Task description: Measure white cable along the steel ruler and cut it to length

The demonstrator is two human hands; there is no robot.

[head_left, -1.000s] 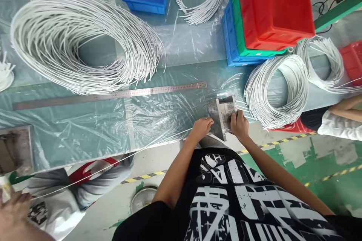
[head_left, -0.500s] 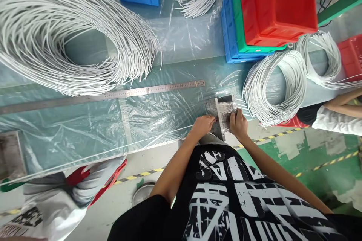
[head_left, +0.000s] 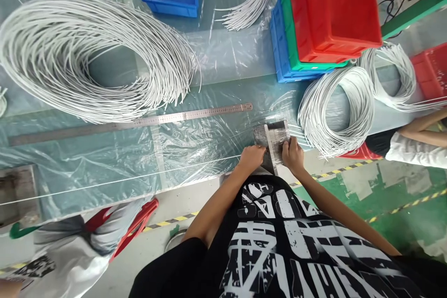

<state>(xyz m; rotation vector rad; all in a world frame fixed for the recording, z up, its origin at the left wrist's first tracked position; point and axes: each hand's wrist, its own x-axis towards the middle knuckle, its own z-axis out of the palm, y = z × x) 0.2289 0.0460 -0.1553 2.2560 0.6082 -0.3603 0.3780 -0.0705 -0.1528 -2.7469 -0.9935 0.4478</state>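
Wire (head_left: pixel 104 184) swung further over table (head_left: pixel 115 153); L hand (head_left: pixel 253 157) curled, hold unclear; R hand (head_left: pixel 294 153) gripping block (head_left: pixel 278 142); ruler (head_left: pixel 157 120), coil (head_left: pixel 361 102) nr.

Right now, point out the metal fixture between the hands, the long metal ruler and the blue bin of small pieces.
Metal fixture (head_left: pixel 270 145): head view, on its pale middle strip.
Long metal ruler (head_left: pixel 157 120): head view, on its marked face.
Blue bin (head_left: pixel 172 8): head view, on its near outer wall.

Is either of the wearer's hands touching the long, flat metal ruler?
No, the long, flat metal ruler lies apart from both, with the left hand and right hand at the grey metal fixture.
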